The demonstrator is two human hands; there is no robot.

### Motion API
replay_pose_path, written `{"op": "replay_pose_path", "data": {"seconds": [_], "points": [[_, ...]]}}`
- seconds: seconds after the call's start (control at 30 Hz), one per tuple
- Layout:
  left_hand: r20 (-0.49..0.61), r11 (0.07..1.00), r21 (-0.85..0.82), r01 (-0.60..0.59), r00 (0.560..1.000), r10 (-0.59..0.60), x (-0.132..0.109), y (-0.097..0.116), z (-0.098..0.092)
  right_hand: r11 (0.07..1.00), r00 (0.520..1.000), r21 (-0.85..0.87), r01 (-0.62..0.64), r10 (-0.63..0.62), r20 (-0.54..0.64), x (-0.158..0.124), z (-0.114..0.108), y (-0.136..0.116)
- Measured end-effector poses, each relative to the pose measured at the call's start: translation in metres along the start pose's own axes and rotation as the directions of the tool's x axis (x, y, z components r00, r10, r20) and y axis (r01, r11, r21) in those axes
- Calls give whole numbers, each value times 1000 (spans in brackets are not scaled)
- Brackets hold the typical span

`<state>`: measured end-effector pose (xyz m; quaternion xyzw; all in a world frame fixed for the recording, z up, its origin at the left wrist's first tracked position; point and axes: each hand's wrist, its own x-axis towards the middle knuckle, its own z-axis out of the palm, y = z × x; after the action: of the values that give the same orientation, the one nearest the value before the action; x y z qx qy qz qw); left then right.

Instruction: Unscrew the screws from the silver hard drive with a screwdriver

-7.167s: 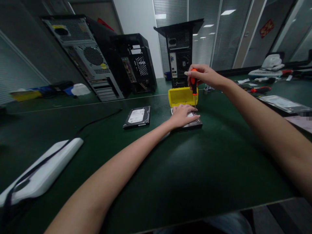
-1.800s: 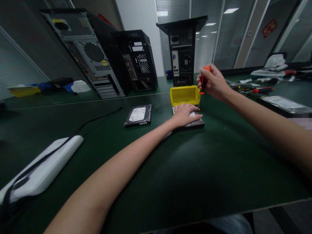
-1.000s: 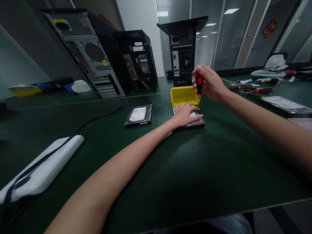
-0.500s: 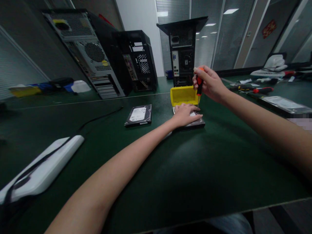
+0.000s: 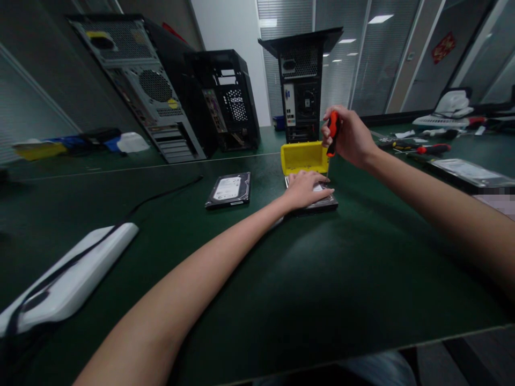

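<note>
My left hand (image 5: 304,188) lies flat with its fingers spread over a hard drive (image 5: 326,204), covering most of its top. In my right hand (image 5: 353,138) is a screwdriver (image 5: 332,131) with an orange and black handle, gripped above the drive's right side. Its thin shaft points down to the drive near my left fingertips; the tip's exact contact is too small to make out. A yellow open case (image 5: 304,157) stands right behind the drive. Further left, a second hard drive (image 5: 228,190) with a white label rests on the green table (image 5: 289,279).
Several computer towers stand at the back, including a black one (image 5: 301,80) behind the yellow case. A white device (image 5: 84,268) with a black cable lies at left. Red-handled tools (image 5: 434,149) and another drive (image 5: 469,171) are at right.
My right hand has shifted slightly right, and its fingers have changed their hold, so more of the orange handle shows. The handle leans differently. My left hand stays on the drive.
</note>
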<state>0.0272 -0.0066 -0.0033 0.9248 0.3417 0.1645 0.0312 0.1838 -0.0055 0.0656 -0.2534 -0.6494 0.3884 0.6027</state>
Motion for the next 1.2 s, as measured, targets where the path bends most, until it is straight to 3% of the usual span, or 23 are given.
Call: {"op": "replay_pose_path", "data": {"seconds": [0.37,0.83,1.2], "points": [[-9,1000,7,1,1000,-1,0,0,1,998,1000,61,4,-2,-19,1,-5,6],[-22,1000,-17,-1,1000,0,0,-1,1,1000,999,2,5,-5,-38,9,-41,25],[-9,1000,-11,4,1000,-4,-1,-2,1,1000,1000,26,10,-9,-20,4,-26,15]]}}
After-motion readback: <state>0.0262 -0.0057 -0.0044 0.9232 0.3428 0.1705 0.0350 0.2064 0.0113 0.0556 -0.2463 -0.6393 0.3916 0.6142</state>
